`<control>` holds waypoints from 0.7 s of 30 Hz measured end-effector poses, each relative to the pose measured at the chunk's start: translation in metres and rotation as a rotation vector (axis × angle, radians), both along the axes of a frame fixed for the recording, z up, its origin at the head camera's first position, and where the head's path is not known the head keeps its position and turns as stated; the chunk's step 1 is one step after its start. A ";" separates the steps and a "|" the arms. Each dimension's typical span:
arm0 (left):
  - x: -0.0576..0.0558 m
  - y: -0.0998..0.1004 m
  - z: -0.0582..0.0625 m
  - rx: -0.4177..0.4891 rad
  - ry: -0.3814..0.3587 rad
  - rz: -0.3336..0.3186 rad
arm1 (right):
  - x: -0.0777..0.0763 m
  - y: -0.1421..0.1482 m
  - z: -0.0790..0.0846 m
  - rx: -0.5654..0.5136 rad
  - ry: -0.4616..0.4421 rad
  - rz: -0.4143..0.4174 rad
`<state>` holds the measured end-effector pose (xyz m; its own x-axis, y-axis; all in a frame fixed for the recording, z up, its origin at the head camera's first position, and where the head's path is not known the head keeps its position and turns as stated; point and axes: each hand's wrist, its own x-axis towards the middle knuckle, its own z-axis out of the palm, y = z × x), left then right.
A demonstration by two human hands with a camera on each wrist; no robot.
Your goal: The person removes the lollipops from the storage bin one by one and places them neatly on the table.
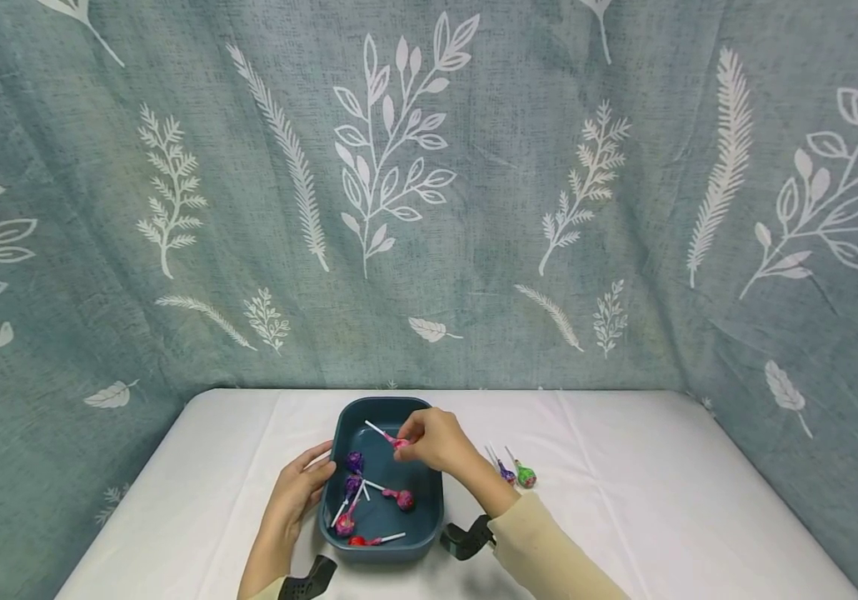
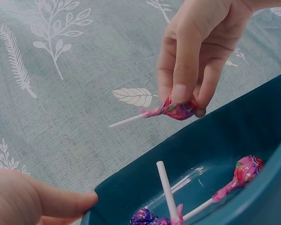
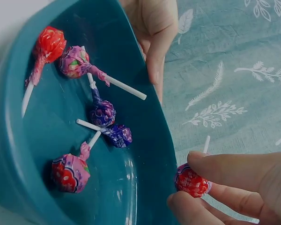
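My right hand (image 1: 436, 437) pinches a pink and red wrapped lollipop (image 2: 180, 108) by its candy end, its white stick pointing left, over the far part of a dark teal bin (image 1: 386, 552). My left hand (image 1: 297, 492) rests against the bin's left side, fingers fairly straight and a fingertip at the rim. In the bin lie several lollipops: purple ones (image 3: 103, 114), a pink one (image 3: 71, 173) near the right wall, another pink one (image 3: 75, 62) and a red one (image 3: 50, 44) at the near end.
Two more lollipops, one green (image 1: 526, 476) and one purple (image 1: 506, 475), lie on the white-covered table (image 1: 624, 500) right of the bin, beside my right forearm. A teal leaf-patterned curtain (image 1: 489, 208) hangs behind the table and along its sides.
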<state>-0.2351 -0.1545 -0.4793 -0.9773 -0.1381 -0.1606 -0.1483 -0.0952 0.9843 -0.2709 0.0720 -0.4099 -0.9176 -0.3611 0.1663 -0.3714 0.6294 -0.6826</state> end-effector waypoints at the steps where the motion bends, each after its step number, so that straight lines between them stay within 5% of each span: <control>1: 0.000 0.000 0.000 -0.001 -0.001 0.000 | 0.000 0.001 0.000 -0.004 0.000 -0.005; 21: -0.002 0.001 -0.001 -0.024 -0.011 -0.001 | 0.009 0.020 -0.003 -0.087 0.009 -0.064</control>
<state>-0.2367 -0.1538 -0.4799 -0.9756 -0.1415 -0.1676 -0.1587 -0.0716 0.9847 -0.2615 0.0916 -0.4128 -0.9367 -0.2856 0.2028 -0.3387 0.5907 -0.7324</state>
